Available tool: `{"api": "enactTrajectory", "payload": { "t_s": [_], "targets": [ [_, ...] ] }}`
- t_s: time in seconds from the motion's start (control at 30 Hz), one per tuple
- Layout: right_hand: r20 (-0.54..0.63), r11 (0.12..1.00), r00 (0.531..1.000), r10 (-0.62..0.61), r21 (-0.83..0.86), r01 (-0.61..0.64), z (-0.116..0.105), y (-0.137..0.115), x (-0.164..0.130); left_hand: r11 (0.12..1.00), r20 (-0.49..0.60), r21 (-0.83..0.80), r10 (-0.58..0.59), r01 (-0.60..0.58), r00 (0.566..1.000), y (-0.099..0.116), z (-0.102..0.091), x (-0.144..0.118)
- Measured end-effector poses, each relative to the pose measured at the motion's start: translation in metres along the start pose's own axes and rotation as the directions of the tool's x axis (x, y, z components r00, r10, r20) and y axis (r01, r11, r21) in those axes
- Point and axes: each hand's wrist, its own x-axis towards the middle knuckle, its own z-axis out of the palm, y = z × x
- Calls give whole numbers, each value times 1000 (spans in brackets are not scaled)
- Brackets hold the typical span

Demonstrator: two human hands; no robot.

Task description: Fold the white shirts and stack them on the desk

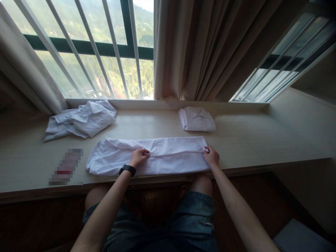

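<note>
Garment, white (168, 155): lying lengthwise at tabletop (262, 140) front edge, halfway folded. Left hand (138, 157) grip pinching folded edge mid-length; right hand (211, 156) grip pinching right end. Likely next: crosswise fold, edges kept aligned. Folded shirt (197, 119) behind; crumpled shirts (81, 119) at left.

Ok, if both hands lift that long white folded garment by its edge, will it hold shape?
Probably not: the white garment looks thin and floppy and would likely sag between the left hand and right hand. Its folds may well fall open.
</note>
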Motion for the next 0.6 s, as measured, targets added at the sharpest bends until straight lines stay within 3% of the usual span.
{"api": "enactTrajectory", "payload": {
  "t_s": [0.13, 0.27, 0.43, 0.6],
  "targets": [
    [-80, 990, 996, -27, 135, 38, -7, 3, 8, 999, 14, -39, -9, 10, 1000, 3, -11, 7],
    [-207, 979, 978, -6, 197, 48, -9, 1, 20, 999, -76, -36, -1, -2, 997, 8, -12, 14],
    [-40, 988, 998, 39, 153, -32, 4, 7, 23, 1000, -57, -11, -22, 21, 998, 1, -4, 10],
    [-19, 989, 1000, -9, 147, 12, 12, 17, 12, 996, -138, -35, -86, 82, 987, -11, -4, 13]
  ]
}}
